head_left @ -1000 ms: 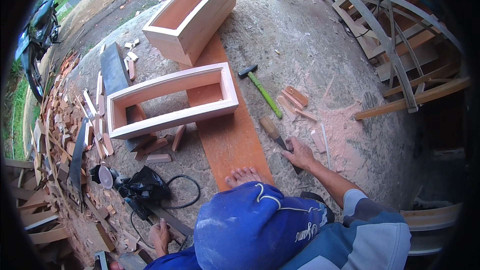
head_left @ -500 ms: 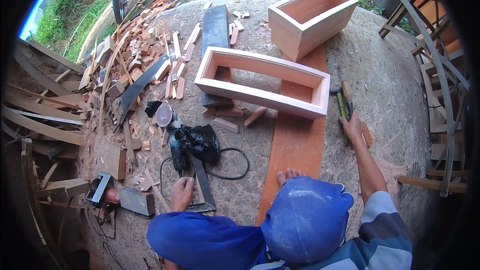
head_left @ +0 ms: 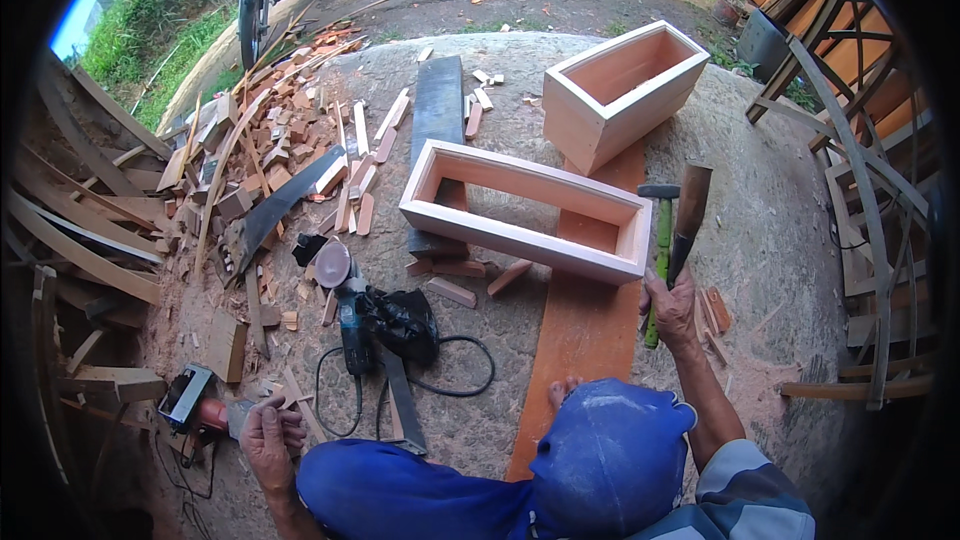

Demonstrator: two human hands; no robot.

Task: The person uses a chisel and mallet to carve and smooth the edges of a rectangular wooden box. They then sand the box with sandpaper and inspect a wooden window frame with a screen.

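Note:
My right hand (head_left: 672, 308) is closed around the green handle of a hammer (head_left: 663, 240) and a chisel-like tool with a flared wooden handle (head_left: 692, 202). Both tools point upward, beside the near right corner of an open wooden box frame (head_left: 530, 240). The chisel-like tool's lower end is hidden by the hand. At lower left, my left hand (head_left: 270, 437) hovers with loosely bent fingers apart and nothing visible in them. It partly covers a grey block (head_left: 240, 414) beside a red-bodied power tool (head_left: 205, 410).
A second wooden box (head_left: 620, 105) stands behind the frame. An orange-brown board (head_left: 580, 340) runs beneath them to my foot. An angle grinder (head_left: 352, 325) with a black bag and looping cord lies mid-left. A handsaw (head_left: 285, 205) leans by heaped offcuts (head_left: 290, 120). Curved wooden pieces line both sides.
My right hand has lifted the hammer and chisel-like tool off the ground, swinging toward the frame's corner. My left hand has moved left and its fingers have loosened. The view has tilted upward.

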